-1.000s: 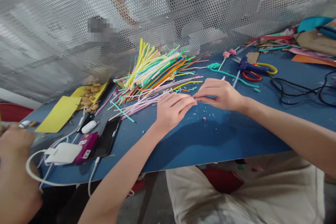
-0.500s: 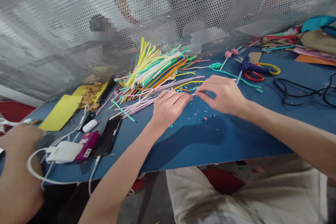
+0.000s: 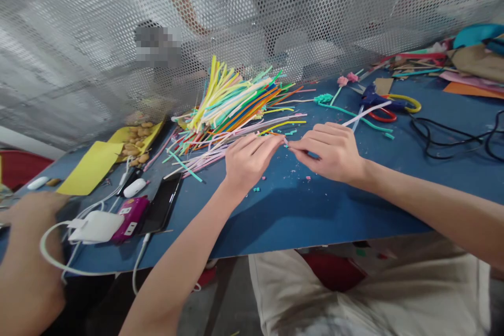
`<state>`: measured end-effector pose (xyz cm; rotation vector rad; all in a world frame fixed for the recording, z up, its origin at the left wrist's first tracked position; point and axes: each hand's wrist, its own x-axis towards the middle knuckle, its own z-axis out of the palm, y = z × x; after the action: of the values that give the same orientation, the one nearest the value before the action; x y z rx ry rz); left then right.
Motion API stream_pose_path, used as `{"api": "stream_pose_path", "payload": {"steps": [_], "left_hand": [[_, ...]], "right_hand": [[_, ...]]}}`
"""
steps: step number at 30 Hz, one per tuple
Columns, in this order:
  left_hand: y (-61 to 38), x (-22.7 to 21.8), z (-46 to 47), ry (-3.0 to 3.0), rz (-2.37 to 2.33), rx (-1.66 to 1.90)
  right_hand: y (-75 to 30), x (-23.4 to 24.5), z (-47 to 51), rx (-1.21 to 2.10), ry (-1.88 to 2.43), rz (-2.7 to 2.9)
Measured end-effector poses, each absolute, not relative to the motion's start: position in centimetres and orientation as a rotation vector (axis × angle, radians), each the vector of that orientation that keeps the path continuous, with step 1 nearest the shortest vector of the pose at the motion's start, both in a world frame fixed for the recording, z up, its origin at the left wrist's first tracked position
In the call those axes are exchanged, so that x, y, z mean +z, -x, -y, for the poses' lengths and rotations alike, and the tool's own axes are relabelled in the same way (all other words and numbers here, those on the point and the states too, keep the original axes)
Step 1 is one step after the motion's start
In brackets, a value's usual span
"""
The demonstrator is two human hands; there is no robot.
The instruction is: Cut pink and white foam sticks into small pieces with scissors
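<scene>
My left hand [image 3: 250, 160] is closed in a pinch, its thumb and fingertips on the short end of a pale lilac pipe cleaner [image 3: 368, 114]. Close beside it, my right hand [image 3: 328, 151] pinches the same pipe cleaner, whose long free part sticks out behind the knuckles to the upper right. Only a tiny pale bit shows between the two sets of fingertips. Just behind the hands lies a big heap of coloured pipe cleaners [image 3: 236, 102]. A turquoise twisted pipe cleaner [image 3: 323, 98] and pink curled pieces [image 3: 347, 80] lie beyond my right hand.
At the right are a blue glue gun [image 3: 372, 97], scissors [image 3: 409, 103] and a black cable [image 3: 444, 139]. A phone [image 3: 163, 205], purple power bank [image 3: 132, 218] and white charger [image 3: 96, 227] lie left. Another person's arm [image 3: 33, 252] reaches in there. A perforated metal panel [image 3: 252, 16] stands behind.
My right hand has shifted slightly left and down, and the pipe cleaner's long part now shows behind it. The other person's hand no longer shows the white cord-like item.
</scene>
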<state>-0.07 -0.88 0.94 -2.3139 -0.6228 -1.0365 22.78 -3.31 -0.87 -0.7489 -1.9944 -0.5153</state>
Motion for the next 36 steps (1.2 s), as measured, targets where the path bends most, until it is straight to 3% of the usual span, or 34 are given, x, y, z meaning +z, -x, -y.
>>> {"api": "stream_pose_path", "payload": {"steps": [19, 36], "left_hand": [[-0.9, 0.9, 1.4, 2.437, 0.864, -0.900], [-2.0, 1.9, 2.9, 2.832, 1.317, -1.767]], "right_hand": [[-22.5, -1.8, 3.1, -0.487, 0.795, 1.997], [-22.8, -1.4, 3.6, -0.391, 0.730, 1.739]]}}
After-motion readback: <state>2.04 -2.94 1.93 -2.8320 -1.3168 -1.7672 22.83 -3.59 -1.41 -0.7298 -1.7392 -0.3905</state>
